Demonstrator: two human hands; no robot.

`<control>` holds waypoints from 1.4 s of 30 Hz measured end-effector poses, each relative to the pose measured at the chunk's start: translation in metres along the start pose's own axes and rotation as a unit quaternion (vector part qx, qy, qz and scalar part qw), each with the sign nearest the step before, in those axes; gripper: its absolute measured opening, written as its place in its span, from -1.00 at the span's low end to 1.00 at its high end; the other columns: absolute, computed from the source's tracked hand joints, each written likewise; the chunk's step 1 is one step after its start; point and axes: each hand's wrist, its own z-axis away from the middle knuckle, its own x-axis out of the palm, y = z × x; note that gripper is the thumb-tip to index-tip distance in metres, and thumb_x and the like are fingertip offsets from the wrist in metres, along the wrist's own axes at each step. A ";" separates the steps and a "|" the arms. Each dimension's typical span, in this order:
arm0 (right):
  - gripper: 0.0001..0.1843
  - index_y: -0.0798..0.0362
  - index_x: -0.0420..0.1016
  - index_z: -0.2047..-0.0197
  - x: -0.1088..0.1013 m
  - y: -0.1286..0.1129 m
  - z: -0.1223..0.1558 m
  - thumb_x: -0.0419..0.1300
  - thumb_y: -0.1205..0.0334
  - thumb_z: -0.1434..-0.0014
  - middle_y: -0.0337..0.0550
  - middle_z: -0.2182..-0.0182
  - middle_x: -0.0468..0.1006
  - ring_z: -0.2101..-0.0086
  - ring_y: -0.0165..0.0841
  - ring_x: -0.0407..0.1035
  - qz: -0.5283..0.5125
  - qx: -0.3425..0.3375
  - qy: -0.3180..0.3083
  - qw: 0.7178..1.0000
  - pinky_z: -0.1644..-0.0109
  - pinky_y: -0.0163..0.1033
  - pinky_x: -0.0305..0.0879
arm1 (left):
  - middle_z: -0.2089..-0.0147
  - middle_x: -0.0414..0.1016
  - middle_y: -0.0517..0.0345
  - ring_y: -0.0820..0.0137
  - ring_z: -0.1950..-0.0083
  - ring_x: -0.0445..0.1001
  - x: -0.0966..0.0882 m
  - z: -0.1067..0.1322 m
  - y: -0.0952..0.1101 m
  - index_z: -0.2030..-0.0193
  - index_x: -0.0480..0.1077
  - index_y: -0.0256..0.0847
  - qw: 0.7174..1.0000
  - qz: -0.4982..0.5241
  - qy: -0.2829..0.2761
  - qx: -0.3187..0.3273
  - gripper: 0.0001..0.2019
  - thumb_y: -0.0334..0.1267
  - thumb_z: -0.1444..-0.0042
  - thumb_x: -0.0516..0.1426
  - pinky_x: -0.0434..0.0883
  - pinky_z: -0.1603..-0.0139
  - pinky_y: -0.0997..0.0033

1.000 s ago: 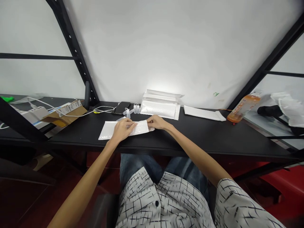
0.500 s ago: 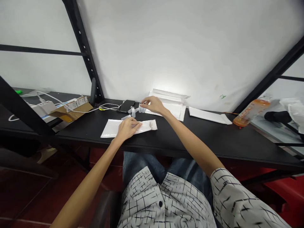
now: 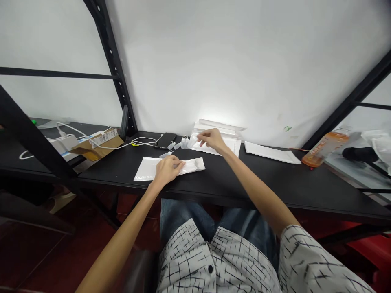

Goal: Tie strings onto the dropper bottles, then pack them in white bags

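Note:
My left hand (image 3: 168, 169) lies over a white, glossy flat packet (image 3: 144, 169) near the table's front edge, thumb and fingers pressed together on it. A clear plastic fold shows at the packet's right end. Farther back, my right hand (image 3: 213, 139) is closed in a pinch on a small translucent white piece (image 3: 192, 141), whose exact kind I cannot make out. Several similar small pieces with thin loops (image 3: 184, 142) stand or lie just left of it. Another such piece (image 3: 165, 154) rests behind the packet.
White envelopes (image 3: 232, 145) lie behind my right hand against the wall, and another white packet (image 3: 271, 153) sits to the right. A black phone (image 3: 165, 141) with a white cable is at the back left. An open cardboard box (image 3: 100, 147) and an orange-labelled bottle (image 3: 325, 147) flank the workspace.
My right hand has drawn back to the right from the group of small pieces, with one translucent piece between its fingers. My left hand stays on the packet; the view has shifted slightly.

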 end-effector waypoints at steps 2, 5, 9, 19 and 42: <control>-0.69 0.24 0.56 0.43 -0.030 0.008 0.024 0.37 0.10 0.03 0.04 0.48 0.59 0.54 -0.35 0.47 -0.055 0.023 0.017 0.998 0.64 -0.41 0.11 | 0.20 0.61 0.13 0.27 0.21 0.52 0.000 0.000 0.002 0.27 0.64 -0.08 1.000 -0.011 0.009 -0.002 -0.68 -0.06 -0.23 0.06 0.35 0.27 0.35; -0.62 0.22 0.58 0.43 -0.056 0.018 0.056 0.44 0.03 0.15 0.04 0.46 0.59 0.52 -0.36 0.45 -0.098 0.066 0.010 0.993 0.64 -0.40 0.12 | 0.21 0.62 0.12 0.26 0.23 0.52 0.002 -0.001 0.005 0.31 0.64 -0.08 0.999 -0.029 0.019 -0.005 -0.66 -0.06 -0.23 0.06 0.33 0.31 0.36; -0.64 0.20 0.61 0.39 -0.051 0.024 0.073 0.43 0.06 0.15 -0.01 0.45 0.60 0.56 -0.47 0.34 -0.106 0.099 -0.048 0.988 0.64 -0.41 0.01 | 0.20 0.63 0.14 0.25 0.23 0.53 0.007 -0.004 0.008 0.31 0.63 -0.07 0.999 -0.031 0.022 -0.003 -0.66 -0.05 -0.24 0.05 0.31 0.33 0.36; -0.68 0.20 0.64 0.33 -0.046 0.019 0.076 0.40 0.12 0.12 -0.03 0.43 0.63 0.60 -0.56 0.19 -0.100 0.115 -0.129 0.980 0.59 -0.40 0.00 | 0.23 0.61 0.14 0.30 0.26 0.52 0.015 -0.008 0.028 0.36 0.62 -0.10 0.999 0.020 0.029 -0.002 -0.64 -0.05 -0.24 0.05 0.30 0.32 0.37; -0.57 0.18 0.59 0.38 -0.143 0.053 0.124 0.32 -0.10 0.00 -0.11 0.59 0.50 0.60 -0.41 0.33 0.047 0.088 0.203 0.974 0.60 -0.35 0.17 | 0.24 0.58 0.09 0.28 0.24 0.50 0.075 -0.076 0.137 0.47 0.56 -0.18 0.994 0.102 0.029 0.015 -0.63 -0.09 -0.25 0.06 0.33 0.28 0.35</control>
